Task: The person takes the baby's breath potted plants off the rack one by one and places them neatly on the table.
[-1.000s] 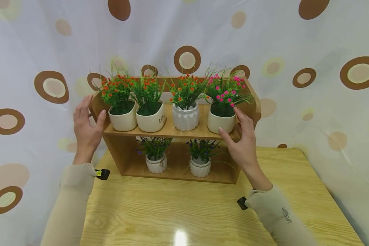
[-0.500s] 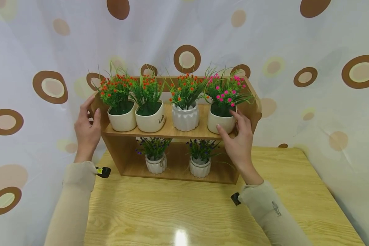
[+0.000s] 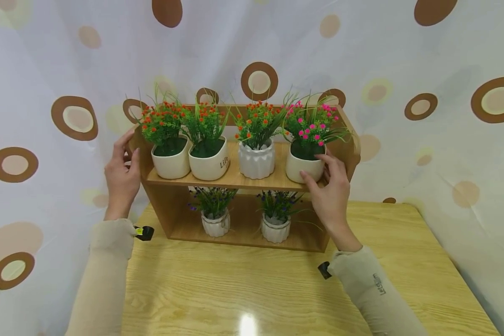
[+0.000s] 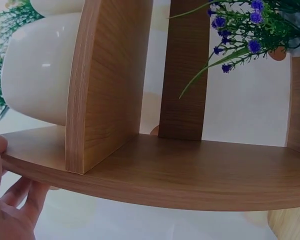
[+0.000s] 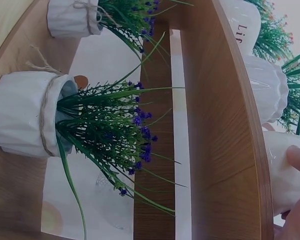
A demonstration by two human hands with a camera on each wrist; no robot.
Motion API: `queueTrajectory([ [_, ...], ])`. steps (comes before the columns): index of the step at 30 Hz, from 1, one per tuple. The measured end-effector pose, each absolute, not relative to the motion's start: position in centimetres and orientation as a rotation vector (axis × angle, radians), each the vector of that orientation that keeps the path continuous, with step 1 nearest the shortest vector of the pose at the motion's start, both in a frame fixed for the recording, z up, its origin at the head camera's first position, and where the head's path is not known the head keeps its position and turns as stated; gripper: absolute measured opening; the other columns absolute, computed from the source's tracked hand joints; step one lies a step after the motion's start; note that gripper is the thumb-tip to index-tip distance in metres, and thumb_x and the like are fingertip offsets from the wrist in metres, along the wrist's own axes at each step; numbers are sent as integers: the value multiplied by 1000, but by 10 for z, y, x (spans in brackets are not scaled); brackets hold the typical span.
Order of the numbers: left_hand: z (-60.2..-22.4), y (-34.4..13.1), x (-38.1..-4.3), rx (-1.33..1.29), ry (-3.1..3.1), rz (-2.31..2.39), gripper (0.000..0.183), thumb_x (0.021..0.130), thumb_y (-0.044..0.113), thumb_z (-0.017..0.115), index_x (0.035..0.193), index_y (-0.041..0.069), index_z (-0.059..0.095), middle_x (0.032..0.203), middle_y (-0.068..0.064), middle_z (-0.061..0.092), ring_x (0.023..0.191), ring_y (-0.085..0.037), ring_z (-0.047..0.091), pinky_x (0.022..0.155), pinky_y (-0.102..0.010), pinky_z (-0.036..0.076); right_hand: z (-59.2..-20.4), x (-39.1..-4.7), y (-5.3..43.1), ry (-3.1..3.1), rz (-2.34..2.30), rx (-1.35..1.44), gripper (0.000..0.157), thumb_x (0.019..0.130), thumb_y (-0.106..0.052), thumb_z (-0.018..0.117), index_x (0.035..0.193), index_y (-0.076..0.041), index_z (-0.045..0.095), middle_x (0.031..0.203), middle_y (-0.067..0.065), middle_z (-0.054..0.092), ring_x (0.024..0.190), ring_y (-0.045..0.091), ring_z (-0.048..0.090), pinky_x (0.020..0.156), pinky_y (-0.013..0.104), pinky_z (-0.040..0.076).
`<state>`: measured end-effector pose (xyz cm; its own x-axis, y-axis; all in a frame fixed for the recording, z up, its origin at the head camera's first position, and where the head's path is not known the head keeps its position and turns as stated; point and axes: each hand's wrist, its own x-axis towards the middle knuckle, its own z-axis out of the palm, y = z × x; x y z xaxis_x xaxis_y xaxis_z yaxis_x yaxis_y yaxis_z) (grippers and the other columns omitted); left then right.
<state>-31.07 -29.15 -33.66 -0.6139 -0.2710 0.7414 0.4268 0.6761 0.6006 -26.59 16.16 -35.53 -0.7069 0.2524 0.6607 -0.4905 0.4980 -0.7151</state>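
A two-tier wooden shelf stands on the table. My left hand grips its left side panel, thumb on the inner face and fingers outside; in the left wrist view, fingers curl under the curved panel edge. At the top tier's right end sits a smooth white flower pot with pink flowers. My right hand holds this pot, thumb on its front and fingers round the right side. The right wrist view has the thumb against the pot wall; the other fingers are mostly hidden.
Left of the held pot are a fluted white pot and two smooth pots, one lettered, one plain, all orange-flowered. Two twine-tied pots, left and right, stand below. A dotted curtain hangs behind the table.
My right thumb and fingers have closed in on the pink-flowered pot. My left hand has moved slightly right, its thumb now nearer the side panel. The pots keep their places.
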Motion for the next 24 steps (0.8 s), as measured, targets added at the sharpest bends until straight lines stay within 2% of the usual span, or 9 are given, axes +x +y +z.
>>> queueTrajectory([
  [7, -338, -291, -312, -110, -2008, -984, 46, 108, 22, 54, 149, 41, 53, 91, 6, 46, 85, -3, 52, 78, -9, 43, -355, -265, 163, -1980, 1278, 207, 48, 88, -11, 83, 130, 0, 64, 142, 22, 53, 136, 36, 55, 108, 48, 49],
  [13, -341, -292, -311, -118, -2014, -976, 46, 108, 21, 54, 150, 39, 53, 94, -4, 49, 86, -4, 50, 82, -8, 43, -357, -260, 163, -1972, 1289, 211, 48, 88, -13, 83, 130, 0, 64, 145, 22, 52, 136, 36, 56, 108, 47, 49],
  [17, -340, -292, -311, -118, -2016, -971, 46, 108, 21, 54, 150, 40, 53, 94, -5, 50, 87, -4, 52, 81, -8, 43, -359, -256, 163, -1960, 1305, 224, 47, 88, -14, 83, 129, 0, 64, 146, 21, 51, 135, 37, 56, 108, 48, 49],
  [24, -338, -293, -311, -123, -2028, -979, 46, 108, 22, 53, 150, 41, 51, 94, -2, 48, 92, -26, 65, 74, -9, 43, -358, -245, 164, -1939, 1334, 246, 47, 89, -14, 83, 130, 0, 65, 147, 19, 50, 134, 36, 57, 108, 49, 49],
])
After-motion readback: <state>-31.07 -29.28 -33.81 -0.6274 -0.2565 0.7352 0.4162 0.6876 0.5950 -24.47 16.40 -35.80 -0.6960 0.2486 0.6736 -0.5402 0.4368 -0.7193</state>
